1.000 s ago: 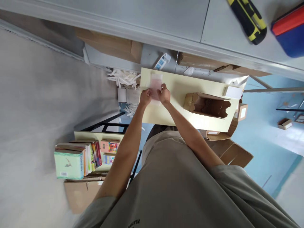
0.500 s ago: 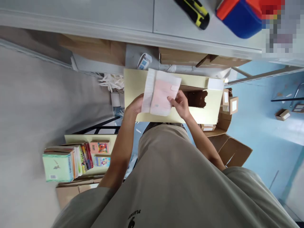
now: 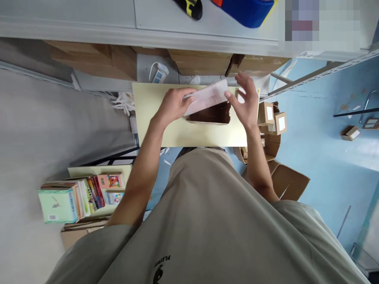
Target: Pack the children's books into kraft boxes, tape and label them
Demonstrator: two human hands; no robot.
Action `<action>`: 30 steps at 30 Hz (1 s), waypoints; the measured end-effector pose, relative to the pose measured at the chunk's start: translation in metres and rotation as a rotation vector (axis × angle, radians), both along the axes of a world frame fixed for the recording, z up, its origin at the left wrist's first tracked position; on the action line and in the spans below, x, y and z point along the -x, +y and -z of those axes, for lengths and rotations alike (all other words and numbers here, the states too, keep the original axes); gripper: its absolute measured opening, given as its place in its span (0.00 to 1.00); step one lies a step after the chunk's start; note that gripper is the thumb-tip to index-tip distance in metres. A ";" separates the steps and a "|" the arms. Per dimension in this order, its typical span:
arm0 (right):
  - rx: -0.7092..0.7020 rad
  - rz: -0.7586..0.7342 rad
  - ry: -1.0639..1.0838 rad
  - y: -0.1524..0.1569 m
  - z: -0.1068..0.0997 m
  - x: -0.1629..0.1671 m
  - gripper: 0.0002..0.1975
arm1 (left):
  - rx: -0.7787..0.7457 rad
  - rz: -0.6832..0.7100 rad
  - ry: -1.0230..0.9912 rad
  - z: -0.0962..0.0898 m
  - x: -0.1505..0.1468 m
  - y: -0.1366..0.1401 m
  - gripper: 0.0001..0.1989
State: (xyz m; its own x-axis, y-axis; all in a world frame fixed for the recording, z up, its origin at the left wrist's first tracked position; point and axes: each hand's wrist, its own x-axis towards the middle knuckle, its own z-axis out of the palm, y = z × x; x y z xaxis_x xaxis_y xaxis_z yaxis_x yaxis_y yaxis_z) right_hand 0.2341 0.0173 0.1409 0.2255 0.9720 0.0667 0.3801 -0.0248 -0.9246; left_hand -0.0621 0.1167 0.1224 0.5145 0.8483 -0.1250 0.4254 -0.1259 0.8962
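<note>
My left hand [image 3: 175, 104] grips one end of a flat packet in white wrapping [image 3: 207, 97], thumb on top. A faint pinkish tint shows through the wrapping. At the packet's other end is my right hand [image 3: 245, 101], its fingers spread and its thumb close to the edge; whether it touches cannot be told. Directly beneath the packet an open brown cardboard box [image 3: 209, 122] with a ragged right edge rests on the pale yellow tabletop [image 3: 166, 136]. The packet partly covers the box's opening.
Beyond the tabletop, a grey shelf [image 3: 89, 27] holds a black-and-yellow tool [image 3: 192, 8] and a blue object [image 3: 248, 14]. Under it are cardboard boxes [image 3: 201, 65] and a power strip [image 3: 160, 73]. Books [image 3: 59, 205] stand at left; small boxes [image 3: 280, 123] sit at right.
The packet has been folded or turned into a narrower shape above the box. My left hand has come round onto its top, and my right hand has loosened its fingers. The view has shifted.
</note>
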 end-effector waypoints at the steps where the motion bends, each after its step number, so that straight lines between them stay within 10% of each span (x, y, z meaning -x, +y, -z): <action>1: 0.009 -0.045 -0.097 0.006 -0.009 -0.007 0.39 | -0.042 0.040 0.079 -0.010 -0.008 0.002 0.16; 7: 0.192 -0.287 -0.494 0.024 -0.014 -0.012 0.19 | -0.194 0.233 0.323 -0.034 -0.047 0.002 0.20; 30: 0.540 -0.494 -0.945 0.007 0.049 0.040 0.26 | -0.015 0.291 0.423 0.060 -0.047 -0.020 0.32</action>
